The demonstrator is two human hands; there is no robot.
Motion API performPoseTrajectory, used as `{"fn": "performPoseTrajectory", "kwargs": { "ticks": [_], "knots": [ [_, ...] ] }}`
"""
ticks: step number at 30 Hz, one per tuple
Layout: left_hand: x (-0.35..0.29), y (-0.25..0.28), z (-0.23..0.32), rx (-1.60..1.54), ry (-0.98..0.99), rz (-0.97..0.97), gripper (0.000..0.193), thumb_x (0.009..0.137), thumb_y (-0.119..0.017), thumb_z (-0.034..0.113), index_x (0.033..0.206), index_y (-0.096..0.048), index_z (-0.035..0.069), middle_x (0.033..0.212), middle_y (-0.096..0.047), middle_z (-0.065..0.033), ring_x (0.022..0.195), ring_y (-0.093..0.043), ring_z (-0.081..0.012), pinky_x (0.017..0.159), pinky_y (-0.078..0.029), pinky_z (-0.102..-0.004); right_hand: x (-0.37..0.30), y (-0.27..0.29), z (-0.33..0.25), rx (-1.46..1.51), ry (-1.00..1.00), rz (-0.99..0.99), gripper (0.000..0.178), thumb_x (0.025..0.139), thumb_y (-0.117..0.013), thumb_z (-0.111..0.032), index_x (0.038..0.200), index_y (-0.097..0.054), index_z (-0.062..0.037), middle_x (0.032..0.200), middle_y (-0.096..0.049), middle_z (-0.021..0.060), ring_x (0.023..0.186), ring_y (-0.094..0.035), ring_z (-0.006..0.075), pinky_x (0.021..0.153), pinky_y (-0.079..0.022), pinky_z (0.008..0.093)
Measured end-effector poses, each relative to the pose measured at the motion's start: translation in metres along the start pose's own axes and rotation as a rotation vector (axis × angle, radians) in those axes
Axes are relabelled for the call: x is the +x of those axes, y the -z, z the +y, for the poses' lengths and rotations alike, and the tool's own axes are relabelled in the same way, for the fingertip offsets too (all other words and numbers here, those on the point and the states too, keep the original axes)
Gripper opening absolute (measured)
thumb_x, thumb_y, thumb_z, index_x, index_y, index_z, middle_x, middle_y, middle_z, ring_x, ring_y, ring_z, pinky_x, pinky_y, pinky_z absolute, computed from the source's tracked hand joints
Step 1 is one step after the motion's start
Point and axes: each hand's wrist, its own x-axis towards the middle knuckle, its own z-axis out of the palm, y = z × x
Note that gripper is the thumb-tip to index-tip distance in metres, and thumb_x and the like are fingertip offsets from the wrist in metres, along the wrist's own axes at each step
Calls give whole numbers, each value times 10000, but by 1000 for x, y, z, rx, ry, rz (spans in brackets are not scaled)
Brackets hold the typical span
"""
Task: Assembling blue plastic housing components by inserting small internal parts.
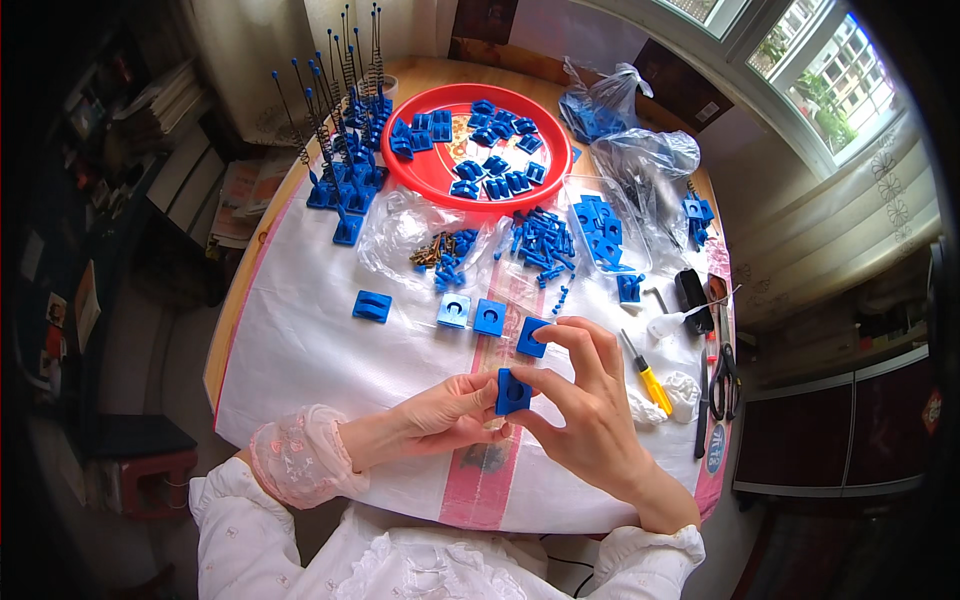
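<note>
In front of me, a small blue square plastic piece with a round recess (pixel 514 394) is held up between both hands. My left hand (pixel 440 412) pinches its left edge with the thumb, fingers curled underneath. My right hand (pixel 590 410) grips it by index finger and thumb at the top and bottom. Just beyond, another blue square piece (pixel 531 338) lies by the right hand's other fingertips; whether they touch it I cannot tell. To its left are a blue square (pixel 489 317), a shinier blue square (pixel 453 310) and a blue piece with a curved ridge (pixel 372 307).
A red round tray (pixel 393 172) carries several blue parts. Coil-spring stems on blue bases (pixel 350 180) crowd the far left. Small blue pegs (pixel 543 240) and brass screws (pixel 437 250) lie mid-table. A yellow screwdriver (pixel 654 388), scissors (pixel 725 375) and plastic bags (pixel 645 155) are on the right.
</note>
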Motion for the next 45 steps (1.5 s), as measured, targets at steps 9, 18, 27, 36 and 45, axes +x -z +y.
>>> {"fn": "performPoseTrajectory", "kwargs": {
  "ticks": [9, 18, 27, 36, 45],
  "knots": [
    [0, 2, 0, 9, -5, -19, 398, 881, -671, 328, 1234, -608, 157, 1107, -647, 22, 1014, -564, -96, 977, -466, -365, 0, 0, 0, -4, 4, 2, 376, 630, -819, -119, 979, -680, -93, 1228, -522, 116, 1231, -442, 329, 918, -378, 460],
    [1, 2, 0, 9, -4, -3, 385, 879, -677, 320, 1220, -613, 152, 1075, -645, 29, 953, -558, -89, 994, -453, -370, 0, 0, 0, -10, 7, 2, 384, 625, -819, -115, 980, -677, -92, 1228, -522, 116, 1228, -442, 330, 919, -381, 461],
    [1, 1, 0, -5, 0, 4, 392, 876, -680, 318, 1226, -610, 156, 1088, -644, 23, 975, -565, -99, 992, -461, -370, 0, 0, 0, -12, 8, 9, 387, 616, -817, -110, 976, -676, -101, 1222, -524, 111, 1223, -446, 326, 913, -379, 459],
    [0, 1, 0, 9, -3, -5, 407, 871, -682, 335, 1232, -608, 162, 1095, -646, 24, 1012, -562, -103, 977, -463, -367, 0, 0, 0, -13, 13, 12, 387, 618, -816, -112, 979, -677, -100, 1216, -527, 111, 1216, -454, 322, 916, -375, 450],
    [0, 1, 0, 16, -4, -1, 397, 878, -676, 332, 1231, -608, 164, 1086, -650, 23, 1014, -563, -97, 971, -465, -366, 0, 0, 0, -19, 16, 16, 375, 631, -810, -117, 978, -671, -102, 1214, -528, 111, 1222, -456, 321, 913, -373, 448]
  ]
}}
